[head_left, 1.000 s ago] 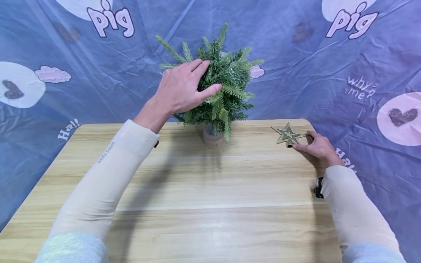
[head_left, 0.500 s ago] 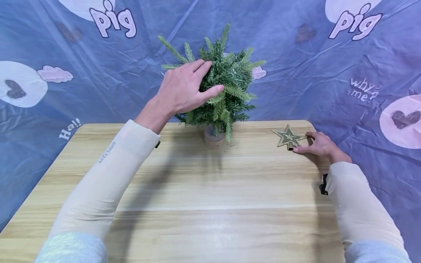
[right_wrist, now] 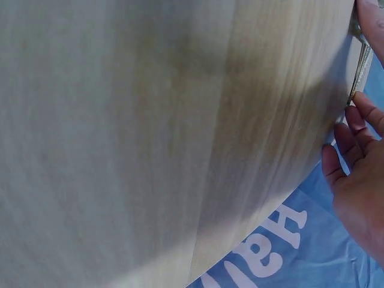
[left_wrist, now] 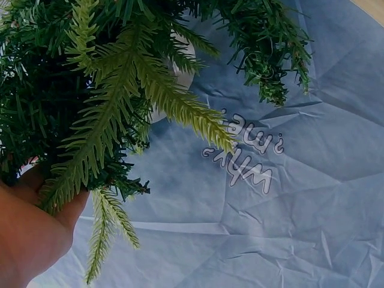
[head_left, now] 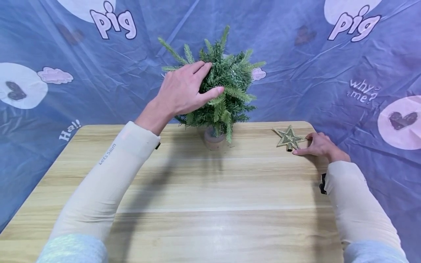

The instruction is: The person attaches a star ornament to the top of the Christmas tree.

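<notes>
A small artificial Christmas tree (head_left: 235, 73) stands on a round base (head_left: 214, 138) at the table's back edge. My left hand (head_left: 184, 87) holds its foliage from the left side, thumb stretched across the front; several fingertips are hidden among the needles. In the left wrist view, the hand (left_wrist: 36, 225) reaches in behind a light green branch (left_wrist: 111, 96). A gold star tree topper (head_left: 288, 137) with a short socket lies at the table's back right. Thumb and forefinger of my right hand (head_left: 322, 146) pinch it at its right side. The right wrist view shows only the star's edge (right_wrist: 360, 72).
The light wooden table (head_left: 213, 190) has a rounded back right corner close to my right hand. Behind and beside it hangs a wrinkled blue printed cloth (head_left: 148, 91). The tree's branches spread over the back edge.
The right hand has shifted slightly at the star, which has turned a little on the table. The left hand and the tree keep their place.
</notes>
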{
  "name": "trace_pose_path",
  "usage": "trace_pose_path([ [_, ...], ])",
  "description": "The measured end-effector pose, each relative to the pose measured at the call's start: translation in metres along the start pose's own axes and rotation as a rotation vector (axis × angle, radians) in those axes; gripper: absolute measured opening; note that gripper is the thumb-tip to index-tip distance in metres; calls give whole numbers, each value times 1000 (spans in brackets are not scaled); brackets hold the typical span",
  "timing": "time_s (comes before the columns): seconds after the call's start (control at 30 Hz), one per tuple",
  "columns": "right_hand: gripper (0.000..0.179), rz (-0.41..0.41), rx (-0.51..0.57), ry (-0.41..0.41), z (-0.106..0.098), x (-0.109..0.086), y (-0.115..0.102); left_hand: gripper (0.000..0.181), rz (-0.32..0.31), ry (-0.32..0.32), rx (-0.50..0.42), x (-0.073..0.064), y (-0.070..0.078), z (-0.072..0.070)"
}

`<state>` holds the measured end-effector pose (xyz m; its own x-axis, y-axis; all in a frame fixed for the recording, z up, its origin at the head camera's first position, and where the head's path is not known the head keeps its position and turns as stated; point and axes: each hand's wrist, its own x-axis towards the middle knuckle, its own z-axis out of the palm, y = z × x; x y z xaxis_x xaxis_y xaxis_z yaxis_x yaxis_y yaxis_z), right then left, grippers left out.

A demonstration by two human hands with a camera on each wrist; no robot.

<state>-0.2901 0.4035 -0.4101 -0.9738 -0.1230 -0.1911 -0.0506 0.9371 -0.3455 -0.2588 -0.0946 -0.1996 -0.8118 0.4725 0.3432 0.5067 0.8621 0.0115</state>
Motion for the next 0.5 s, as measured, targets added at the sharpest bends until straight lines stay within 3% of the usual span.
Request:
trace_pose_path([
  [0.5, 81, 5, 49, -10, 0, -4, -4, 91, -3, -7, 4, -2, 1, -1],
])
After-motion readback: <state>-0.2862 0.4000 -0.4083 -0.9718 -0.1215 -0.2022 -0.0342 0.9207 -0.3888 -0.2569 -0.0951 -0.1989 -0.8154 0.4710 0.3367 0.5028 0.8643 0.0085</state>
